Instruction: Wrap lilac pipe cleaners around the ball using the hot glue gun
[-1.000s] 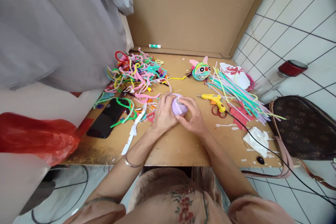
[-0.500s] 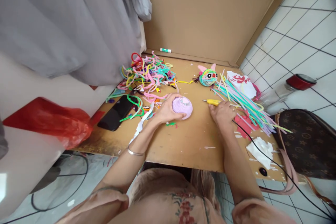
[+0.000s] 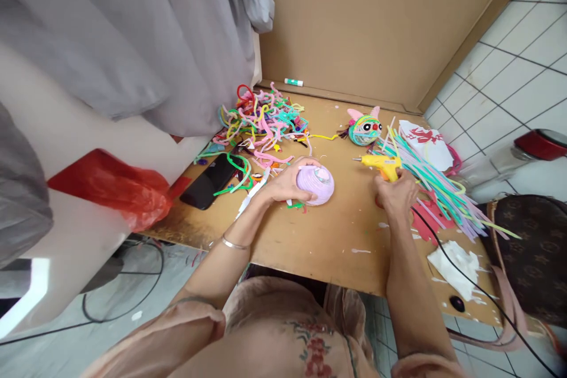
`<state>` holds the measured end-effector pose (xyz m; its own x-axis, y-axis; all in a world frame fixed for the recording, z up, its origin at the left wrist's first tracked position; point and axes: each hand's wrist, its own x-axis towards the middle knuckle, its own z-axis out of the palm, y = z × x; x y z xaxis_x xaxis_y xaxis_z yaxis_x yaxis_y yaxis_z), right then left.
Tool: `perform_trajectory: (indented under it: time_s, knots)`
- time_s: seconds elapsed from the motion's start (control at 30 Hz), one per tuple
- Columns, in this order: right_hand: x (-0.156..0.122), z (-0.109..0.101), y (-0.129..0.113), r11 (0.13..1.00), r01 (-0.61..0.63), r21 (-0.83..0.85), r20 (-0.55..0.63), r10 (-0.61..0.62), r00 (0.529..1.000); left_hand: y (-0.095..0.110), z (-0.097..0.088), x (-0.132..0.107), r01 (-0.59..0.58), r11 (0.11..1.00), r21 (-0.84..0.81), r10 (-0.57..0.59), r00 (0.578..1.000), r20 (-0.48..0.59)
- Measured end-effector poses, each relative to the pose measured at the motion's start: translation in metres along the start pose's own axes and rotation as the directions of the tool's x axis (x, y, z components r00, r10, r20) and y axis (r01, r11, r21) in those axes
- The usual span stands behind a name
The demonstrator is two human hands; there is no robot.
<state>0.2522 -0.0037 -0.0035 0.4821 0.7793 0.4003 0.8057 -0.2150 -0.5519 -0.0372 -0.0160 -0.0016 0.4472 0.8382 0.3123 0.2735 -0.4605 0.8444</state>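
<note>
My left hand is wrapped round a lilac ball that looks wound with fuzzy strands, with a pale patch near its top. In my right hand is a yellow glue gun, gripped by its handle, its nozzle pointing left towards the ball but apart from it. A black cord runs from it to the lower right. Behind the glue gun sits a decorated ball with pink ears, round eyes and a red nose.
Tangled pipe cleaners are heaped at the back left, near a black phone. Straight pipe cleaners lie on the right beside white tissue and a brown bag. A glue stick rests at the back.
My right hand has lifted and turned the glue gun, so its body now shows above the fingers. My left hand still holds the lilac ball. The whole view has shifted slightly.
</note>
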Motion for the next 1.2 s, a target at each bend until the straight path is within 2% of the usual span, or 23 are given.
perform_trajectory:
  time_s: [0.07,0.13,0.27,0.33,0.5,0.63,0.7,0.9,1.07,1.2]
  knots:
    - [-0.004,0.0,-0.006,0.973,0.093,0.211,-0.069,-0.08,0.994,0.001,-0.002,0.0,0.02,1.0,-0.006,-0.02,0.999,0.025]
    - [-0.012,0.002,-0.013,0.93,0.211,0.3,-0.111,-0.185,0.976,0.002,-0.005,0.0,0.032,0.999,-0.01,-0.031,0.999,0.039]
    - [-0.028,0.004,-0.025,0.867,0.453,0.21,-0.181,-0.421,0.889,0.003,-0.008,-0.001,0.032,0.999,-0.004,-0.032,0.999,0.041]
    - [-0.032,0.004,-0.028,0.841,0.509,0.183,-0.216,-0.47,0.856,0.004,-0.008,-0.002,0.036,0.999,0.004,-0.037,0.998,0.049]
    - [-0.036,0.002,-0.03,0.828,0.531,0.181,-0.246,-0.485,0.839,0.005,-0.008,-0.002,0.022,1.0,0.02,-0.023,0.997,0.076]
    - [-0.037,0.002,-0.031,0.771,0.619,0.151,-0.277,-0.569,0.775,0.005,-0.007,-0.002,0.006,1.0,0.027,-0.008,0.996,0.086]
    - [-0.037,0.003,-0.031,0.758,0.639,0.133,-0.278,-0.59,0.758,0.005,-0.006,-0.002,-0.003,1.0,0.023,0.001,0.996,0.086]
    - [-0.038,0.001,-0.031,0.755,0.642,0.132,-0.258,-0.599,0.758,0.009,-0.007,-0.001,-0.017,0.999,0.027,0.015,0.996,0.088]
    - [-0.039,0.0,-0.032,0.735,0.67,0.102,-0.27,-0.628,0.73,0.008,-0.007,-0.001,-0.023,0.999,0.028,0.02,0.995,0.098]
    - [-0.039,-0.001,-0.032,0.748,0.658,0.088,-0.249,-0.623,0.741,0.007,-0.007,-0.001,-0.036,0.999,0.018,0.034,0.994,0.102]
